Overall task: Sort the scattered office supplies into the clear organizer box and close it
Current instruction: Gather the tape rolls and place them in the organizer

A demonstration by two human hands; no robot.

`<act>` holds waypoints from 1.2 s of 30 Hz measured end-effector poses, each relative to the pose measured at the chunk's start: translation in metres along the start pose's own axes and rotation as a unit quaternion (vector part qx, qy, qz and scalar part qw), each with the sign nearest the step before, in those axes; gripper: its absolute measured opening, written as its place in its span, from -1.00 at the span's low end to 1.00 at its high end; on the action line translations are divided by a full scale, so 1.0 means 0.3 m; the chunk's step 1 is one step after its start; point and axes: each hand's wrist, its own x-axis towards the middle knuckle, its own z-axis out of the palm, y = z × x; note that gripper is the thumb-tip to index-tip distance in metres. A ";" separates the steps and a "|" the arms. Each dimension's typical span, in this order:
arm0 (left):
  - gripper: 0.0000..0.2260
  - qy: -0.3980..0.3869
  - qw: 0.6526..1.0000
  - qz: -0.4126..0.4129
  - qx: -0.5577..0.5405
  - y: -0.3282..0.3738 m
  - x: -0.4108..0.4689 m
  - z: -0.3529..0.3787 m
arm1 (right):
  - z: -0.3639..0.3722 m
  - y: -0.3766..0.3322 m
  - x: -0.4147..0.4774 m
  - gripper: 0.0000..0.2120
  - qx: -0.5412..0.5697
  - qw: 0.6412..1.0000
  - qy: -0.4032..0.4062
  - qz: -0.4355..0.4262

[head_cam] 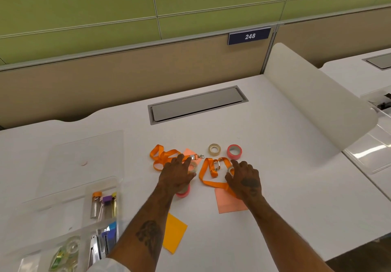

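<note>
The clear organizer box [63, 225] lies open at the lower left, its lid [84, 161] folded back; several compartments hold markers, clips and tape dispensers. My left hand [176, 173] rests over a clear tape roll [193, 167] beside an orange lanyard [163, 156]. My right hand [243, 178] touches a small tape roll [229, 169] on a second orange lanyard [209, 172]. Farther back sit a beige tape roll [214, 149] and a pink tape roll [234, 151]. Another pink roll [183, 193] peeks from under my left wrist. Whether either hand grips its roll is unclear.
A salmon sticky note [229, 203] lies under my right wrist, a yellow-orange note [174, 234] near my left forearm, another salmon note [190, 153] under the left lanyard's clip. A grey cable hatch [196, 104] sits at the desk's back. A white curved divider [317, 106] borders the right.
</note>
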 end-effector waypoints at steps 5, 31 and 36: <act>-0.42 0.006 1.000 -0.012 0.019 0.019 0.031 0.010 | -0.035 0.006 0.017 -0.46 0.032 0.998 0.055 -0.008; -0.52 0.080 0.996 0.022 -0.024 -0.015 0.007 -0.048 | -0.075 -0.064 -0.011 -0.51 0.098 0.988 0.085 -0.082; -0.53 0.115 0.990 0.031 -0.074 -0.147 -0.112 -0.082 | -0.081 -0.219 -0.048 -0.59 0.121 0.979 0.102 -0.128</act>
